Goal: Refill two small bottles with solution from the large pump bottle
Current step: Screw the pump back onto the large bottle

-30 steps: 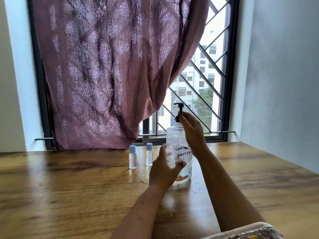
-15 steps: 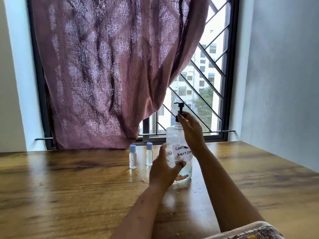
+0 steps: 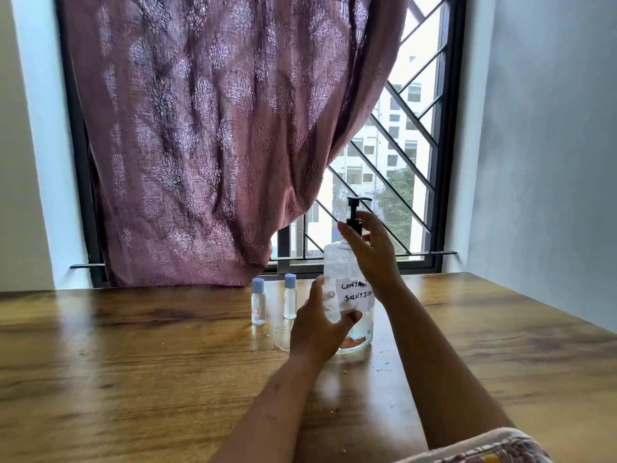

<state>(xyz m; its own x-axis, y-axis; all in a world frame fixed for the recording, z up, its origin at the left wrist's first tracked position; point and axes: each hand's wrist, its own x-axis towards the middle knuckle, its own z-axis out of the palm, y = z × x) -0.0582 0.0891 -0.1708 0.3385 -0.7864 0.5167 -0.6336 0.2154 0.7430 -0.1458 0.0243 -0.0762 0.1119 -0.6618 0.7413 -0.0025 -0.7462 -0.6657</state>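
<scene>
A large clear pump bottle (image 3: 338, 272) with a black pump head (image 3: 355, 208) and a handwritten white label stands upright on the wooden table (image 3: 133, 362). My left hand (image 3: 317, 329) wraps its lower body from the left. My right hand (image 3: 370, 248) grips the black collar under the pump head, fingers curled round it. Just left of the big bottle stand two small clear bottles with blue caps: one (image 3: 258, 302) with a small red-edged label, the other (image 3: 290, 297) plain. Both are upright, capped and untouched.
A purple patterned curtain (image 3: 213, 135) hangs behind the bottles over a barred window (image 3: 400, 155). A grey wall (image 3: 551, 162) runs along the table's right side. Small drops and crumbs lie on the wood around the big bottle. Patterned cloth (image 3: 484, 449) shows at the bottom right.
My right hand has shifted slightly on the pump collar. The nozzle now points right instead of left, so the pump head has turned. My left hand and both small bottles stay put.
</scene>
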